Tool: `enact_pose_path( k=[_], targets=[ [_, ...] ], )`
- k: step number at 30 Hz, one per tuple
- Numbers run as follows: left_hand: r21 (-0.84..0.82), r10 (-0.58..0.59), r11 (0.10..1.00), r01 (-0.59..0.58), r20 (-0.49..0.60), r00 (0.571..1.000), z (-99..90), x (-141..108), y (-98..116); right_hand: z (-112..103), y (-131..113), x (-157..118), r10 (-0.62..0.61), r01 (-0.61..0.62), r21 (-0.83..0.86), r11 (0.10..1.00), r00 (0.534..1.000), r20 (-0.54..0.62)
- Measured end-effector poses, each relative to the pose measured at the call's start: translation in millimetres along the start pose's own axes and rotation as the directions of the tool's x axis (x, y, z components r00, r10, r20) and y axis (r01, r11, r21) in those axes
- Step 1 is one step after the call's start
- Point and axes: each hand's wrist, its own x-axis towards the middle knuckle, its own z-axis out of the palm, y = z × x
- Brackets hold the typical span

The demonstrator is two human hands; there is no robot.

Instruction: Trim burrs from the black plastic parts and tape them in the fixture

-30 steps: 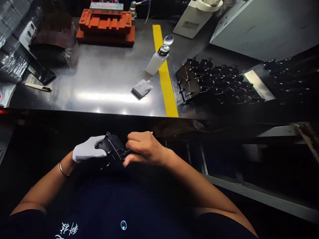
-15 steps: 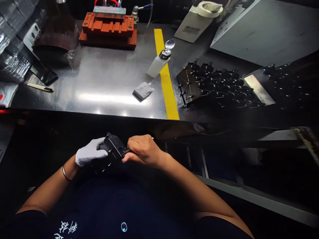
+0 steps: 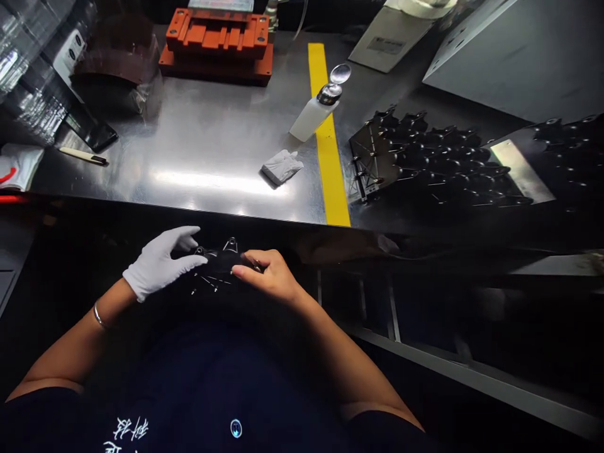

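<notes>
A black moulded plastic part [image 3: 223,261] is held just below the bench's front edge. It has ring-shaped lugs and shiny points, and much of its outline is lost against the dark background. My right hand [image 3: 271,274], bare, is closed on its right end, thumb below and fingers curled. A small dark object shows between those fingers, too unclear to name. At the part's left end is my left hand [image 3: 163,258] in a white glove, its fingers apart and the thumb tip close to a lug. Whether that thumb touches the part I cannot tell.
On the metal bench [image 3: 198,138] stand a white pump bottle [image 3: 311,118], a folded white cloth [image 3: 283,167] and an orange fixture [image 3: 217,47]. Yellow tape [image 3: 330,170] runs beside several black parts [image 3: 434,154]. A cream-handled tool [image 3: 82,155] lies at left.
My left hand has loosened its grip on the black part and its fingers have spread. The part has turned in my right hand and risen slightly. The camera view has shifted.
</notes>
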Motion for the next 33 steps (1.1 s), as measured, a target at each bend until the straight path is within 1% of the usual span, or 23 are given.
enact_pose_path(
  k=[1,2,3,4,5,6,7,8,9,10,11,13,15,17,19,21,24,26,28,29,30,31,33],
  targets=[
    [-0.052,0.009,0.998,-0.021,-0.229,0.973,0.0,-4.5,-2.6,0.1,4.6,-1.7,0.028,-0.022,0.074,0.997,0.996,-0.087],
    [-0.145,-0.028,0.989,-0.031,-0.391,0.920,1.5,-10.0,-5.2,0.9,9.6,-3.8,0.060,-0.034,0.149,0.988,0.983,-0.174],
    [-0.277,-0.108,0.960,-0.023,-0.448,0.887,5.2,-16.2,-7.2,3.1,14.6,-6.0,0.090,-0.037,0.215,0.976,0.965,-0.246],
    [-0.436,-0.205,0.900,0.011,-0.401,0.893,11.3,-22.6,-8.3,7.1,19.1,-8.0,0.119,-0.037,0.268,0.963,0.948,-0.296],
    [-0.591,-0.287,0.803,0.075,-0.274,0.918,19.5,-28.6,-8.4,12.9,22.8,-9.5,0.140,-0.041,0.302,0.952,0.939,-0.314],
    [-0.712,-0.339,0.685,0.157,-0.120,0.933,29.3,-33.7,-7.5,20.1,25.6,-10.6,0.150,-0.054,0.309,0.950,0.944,-0.294],
    [-0.794,-0.374,0.563,0.231,0.004,0.927,39.8,-37.4,-5.6,27.9,27.6,-11.1,0.144,-0.069,0.288,0.955,0.959,-0.245],
    [-0.848,-0.410,0.451,0.279,0.081,0.909,49.7,-39.6,-3.2,35.4,28.7,-11.3,0.125,-0.075,0.251,0.965,0.974,-0.190],
    [-0.886,-0.456,0.350,0.302,0.121,0.882,58.2,-40.2,-0.5,41.8,29.2,-11.2,0.101,-0.067,0.211,0.975,0.983,-0.155],
    [-0.912,-0.505,0.261,0.316,0.150,0.850,64.4,-39.6,2.2,46.4,29.3,-11.1,0.079,-0.050,0.180,0.982,0.984,-0.158],
    [-0.925,-0.548,0.183,0.332,0.185,0.816,68.3,-38.2,4.5,49.1,29.2,-11.0,0.063,-0.029,0.166,0.986,0.977,-0.203],
    [-0.926,-0.591,0.054,0.374,0.272,0.759,69.9,-35.4,7.9,49.7,28.3,-11.6,0.057,0.005,0.182,0.983,0.942,-0.332],
    [-0.909,-0.591,-0.029,0.417,0.352,0.726,67.5,-34.5,9.4,48.1,27.4,-13.2,0.058,0.024,0.201,0.979,0.917,-0.394],
    [-0.895,-0.574,-0.072,0.440,0.398,0.716,66.2,-35.6,9.6,49.0,26.8,-15.4,0.044,0.048,0.205,0.978,0.906,-0.420],
    [-0.888,-0.553,-0.089,0.452,0.422,0.719,67.6,-37.3,9.2,53.5,27.7,-17.3,0.019,0.085,0.196,0.977,0.878,-0.478],
    [-0.882,-0.545,-0.086,0.463,0.431,0.720,70.1,-38.8,8.9,59.1,31.1,-17.8,-0.034,0.143,0.162,0.976,0.841,-0.539],
    [-0.866,-0.536,-0.046,0.497,0.441,0.720,71.3,-41.3,9.3,62.2,41.3,-14.7,-0.109,0.211,0.106,0.972,0.799,-0.591],
    [-0.847,-0.537,-0.018,0.531,0.457,0.710,69.2,-43.9,10.5,59.3,49.1,-11.4,-0.085,0.194,0.103,0.976,0.766,-0.637],
    [-0.821,-0.555,-0.006,0.571,0.478,0.681,66.4,-46.8,11.7,54.4,54.0,-9.9,-0.017,0.139,0.125,0.982,0.734,-0.679],
    [-0.811,-0.565,-0.004,0.585,0.485,0.668,65.3,-47.8,12.0,52.2,54.5,-10.7,0.006,0.120,0.137,0.983,0.728,-0.685],
    [-0.808,-0.575,-0.005,0.589,0.484,0.660,64.6,-48.2,11.9,50.5,53.5,-12.6,0.012,0.116,0.144,0.983,0.737,-0.675],
    [-0.814,-0.582,-0.007,0.580,0.476,0.660,64.3,-48.1,11.3,49.5,51.3,-15.4,-0.003,0.131,0.148,0.980,0.759,-0.651],
    [-0.832,-0.584,-0.010,0.554,0.455,0.672,65.0,-46.3,8.5,49.4,44.4,-22.4,-0.069,0.193,0.150,0.970,0.807,-0.586]
  ],
)
